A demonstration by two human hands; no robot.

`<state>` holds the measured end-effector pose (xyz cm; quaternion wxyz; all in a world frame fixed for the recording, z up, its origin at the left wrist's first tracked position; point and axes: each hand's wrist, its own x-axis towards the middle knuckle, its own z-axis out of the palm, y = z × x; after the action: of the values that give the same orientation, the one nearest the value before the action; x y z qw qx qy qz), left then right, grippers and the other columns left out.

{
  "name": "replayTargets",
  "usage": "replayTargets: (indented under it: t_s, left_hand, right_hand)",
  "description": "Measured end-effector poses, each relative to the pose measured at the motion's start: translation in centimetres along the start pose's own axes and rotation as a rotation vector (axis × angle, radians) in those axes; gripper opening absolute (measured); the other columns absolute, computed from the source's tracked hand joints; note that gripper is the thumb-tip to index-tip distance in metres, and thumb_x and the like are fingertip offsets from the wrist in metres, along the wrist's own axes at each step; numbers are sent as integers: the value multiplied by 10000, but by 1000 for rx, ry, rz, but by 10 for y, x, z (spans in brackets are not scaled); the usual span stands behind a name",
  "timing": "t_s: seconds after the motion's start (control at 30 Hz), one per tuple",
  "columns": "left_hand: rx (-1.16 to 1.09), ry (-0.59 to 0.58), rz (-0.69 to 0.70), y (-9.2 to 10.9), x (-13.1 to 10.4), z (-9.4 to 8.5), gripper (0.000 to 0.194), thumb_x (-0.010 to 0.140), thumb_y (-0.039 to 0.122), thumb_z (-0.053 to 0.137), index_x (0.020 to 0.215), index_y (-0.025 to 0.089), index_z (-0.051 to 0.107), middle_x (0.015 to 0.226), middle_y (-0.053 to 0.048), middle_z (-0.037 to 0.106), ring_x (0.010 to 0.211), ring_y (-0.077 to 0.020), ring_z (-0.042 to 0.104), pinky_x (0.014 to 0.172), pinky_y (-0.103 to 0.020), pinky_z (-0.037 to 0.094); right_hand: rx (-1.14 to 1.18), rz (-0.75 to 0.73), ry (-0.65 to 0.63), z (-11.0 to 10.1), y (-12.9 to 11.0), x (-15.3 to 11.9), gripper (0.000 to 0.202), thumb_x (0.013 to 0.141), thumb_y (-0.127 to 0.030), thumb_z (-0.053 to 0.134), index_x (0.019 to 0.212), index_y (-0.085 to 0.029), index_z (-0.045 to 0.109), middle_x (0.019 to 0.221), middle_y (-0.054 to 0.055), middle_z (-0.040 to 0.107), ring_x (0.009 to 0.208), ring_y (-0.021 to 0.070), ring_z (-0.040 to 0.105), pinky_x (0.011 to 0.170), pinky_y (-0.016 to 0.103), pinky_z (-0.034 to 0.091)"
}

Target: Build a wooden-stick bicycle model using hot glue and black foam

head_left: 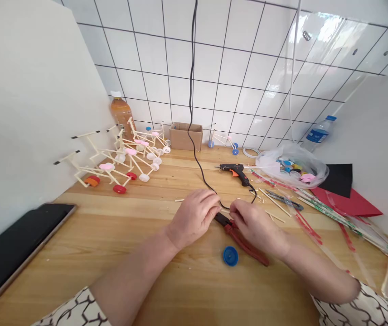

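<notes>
My left hand (194, 216) is closed in a pinch over the wooden table, just left of the jaws of red-handled pliers (246, 246). Facing it, my right hand (260, 225) has its fingers pinched together above the pliers' handles. A sliver of something pale shows between the two sets of fingertips, too small to make out. The pliers lie on the table, partly hidden by my right hand. Close in front of them rests a blue bottle cap (230, 256), hollow side up.
A black glue gun (235, 171) lies beyond my hands, its cord (194, 90) running up the wall. Several stick models with cap wheels (126, 158) stand left. Scissors (285, 200), loose sticks (275, 202) and a bag of caps (292, 167) lie right. A phone (20, 249) lies front left.
</notes>
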<state>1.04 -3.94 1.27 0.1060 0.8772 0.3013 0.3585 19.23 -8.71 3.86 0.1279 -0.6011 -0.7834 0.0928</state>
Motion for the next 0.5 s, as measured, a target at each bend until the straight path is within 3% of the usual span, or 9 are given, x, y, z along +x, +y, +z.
replayTargets:
  t_s: [0.17,0.33,0.5]
  left_hand:
    - [-111,-184,-42,4,-4,7,233,883,257,407,858,183,627,820,-61,654,798,-176,591,736,-282,439]
    - [-331,-160,-272,3,-1,7,197,835,228,464,744,196,636,697,-10,635,669,-138,561,632,-236,406]
    - [-515,-163,-474,8,5,-1,255,811,264,463,591,172,554,507,40,465,501,-94,406,501,-209,310]
  right_hand:
    - [99,-65,64,7,-4,-2,146,850,-169,385,781,-185,512,709,24,591,633,135,521,573,237,358]
    - [465,18,58,13,4,-1,127,838,-217,426,791,-186,540,689,-3,583,621,119,522,574,224,398]
    - [833,125,13,13,4,1,176,791,-332,510,812,-166,565,697,1,584,615,117,530,555,223,418]
